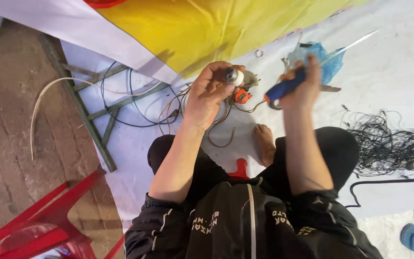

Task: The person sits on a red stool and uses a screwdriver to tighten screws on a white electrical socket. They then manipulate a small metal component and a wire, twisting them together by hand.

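My left hand (210, 93) pinches one small white round-ended cylindrical part (235, 76); my right hand (303, 88) grips one blue-handled, long-shafted metal screwdriver (307, 67), fingers wrapped closed.

Both forearms reach forward, bare, the left hand (210, 91) curled in a closed grip, the right hand (304, 86) fisted.
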